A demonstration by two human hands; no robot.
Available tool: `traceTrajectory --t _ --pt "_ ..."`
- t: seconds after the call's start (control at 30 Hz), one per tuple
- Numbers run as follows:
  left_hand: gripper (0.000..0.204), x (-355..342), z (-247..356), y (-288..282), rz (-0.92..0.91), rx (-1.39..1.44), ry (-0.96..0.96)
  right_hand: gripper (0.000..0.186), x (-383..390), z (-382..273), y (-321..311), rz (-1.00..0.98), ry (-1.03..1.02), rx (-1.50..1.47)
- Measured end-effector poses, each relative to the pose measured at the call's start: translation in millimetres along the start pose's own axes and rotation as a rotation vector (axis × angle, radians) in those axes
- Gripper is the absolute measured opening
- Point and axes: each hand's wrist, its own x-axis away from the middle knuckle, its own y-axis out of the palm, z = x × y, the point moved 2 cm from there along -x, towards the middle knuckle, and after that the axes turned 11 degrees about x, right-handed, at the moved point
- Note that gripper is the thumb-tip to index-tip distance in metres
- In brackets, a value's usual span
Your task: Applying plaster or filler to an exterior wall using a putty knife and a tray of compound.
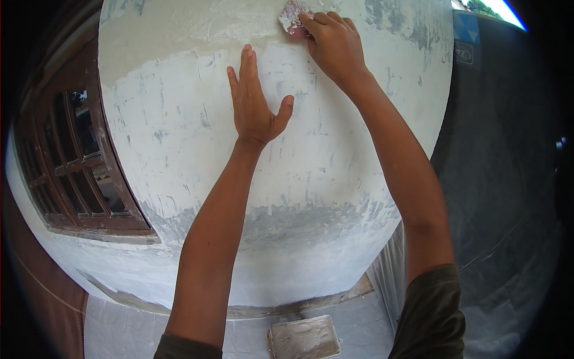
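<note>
A wall (pixel 287 143) coated in patchy white and grey plaster fills the middle of the view. My right hand (pixel 336 45) is raised to its upper part, the fingers closed on a small pinkish spreader (pixel 292 21) smeared with white putty. The spreader is against the wall, beside a damp-looking beige patch (pixel 233 21); its exact shape is partly hidden by my fingers and the putty. Lower and to the left, my left hand (pixel 254 102) is open, fingers and thumb stretched out, at the wall's surface and holding nothing.
A brown wooden window (pixel 78 161) with dark panes is set in the wall at left. Below, a rectangular tray (pixel 336 341) of pale paste stands on the grey floor (pixel 245 332). A dark sheet (pixel 496 179) hangs along the right side.
</note>
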Motion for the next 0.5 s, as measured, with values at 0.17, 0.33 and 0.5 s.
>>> traceTrajectory --t 0.17,0.33,0.5 --pt "0.092 1 0 -2 0.009 0.016 -0.013 0.030 40 -24 -8 -0.031 0.015 -0.004" --pt "0.094 1 -1 -2 0.016 0.020 -0.003 0.036 77 -43 -49 -0.181 0.037 -0.146" --pt "0.094 2 -3 -5 0.023 0.003 0.001 0.040 65 -21 -84 -0.344 0.440 -0.607"
